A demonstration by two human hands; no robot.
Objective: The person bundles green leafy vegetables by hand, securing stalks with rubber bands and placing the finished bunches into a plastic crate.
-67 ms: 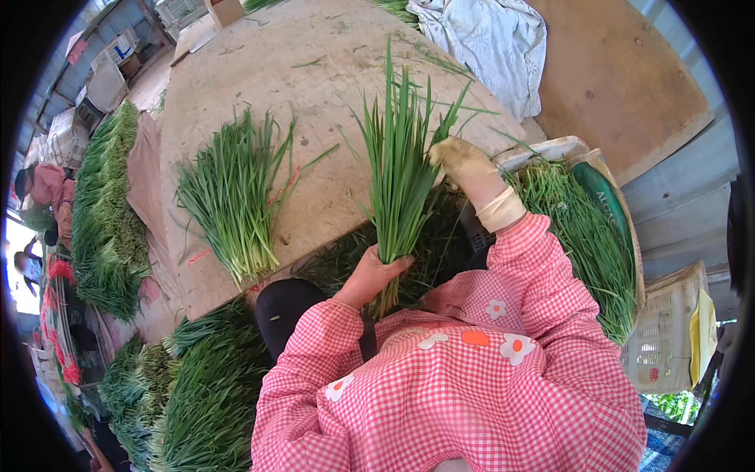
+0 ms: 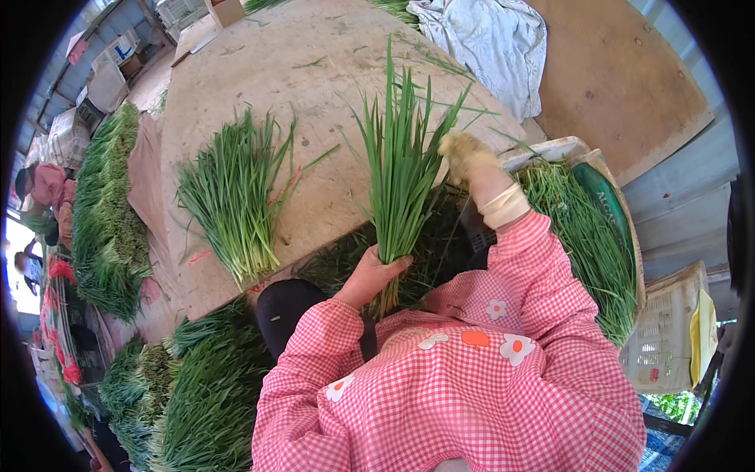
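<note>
In the middle of the frame, the person's left hand [image 2: 371, 277] closes around the lower stems of a bunch of long green leaves [image 2: 399, 169]; its grip is narrow and full, with the tips fanning toward the top of the frame. The gloved right hand [image 2: 469, 157] is just right of the leaves, bent and blurred; whether its grip pinches a blade cannot be told.

The step in hand looks like tidying this bunch, with one hand steadying and the other working along its right side. The next move seems to call for a firm left hold on the stems and a light, selective touch by the right fingers on stray blades.

Left of centre, another bunch [image 2: 230, 197] lies on the worktop [image 2: 330, 75], apart from the held one. More greens [image 2: 578, 236] fill a container at the right.
</note>
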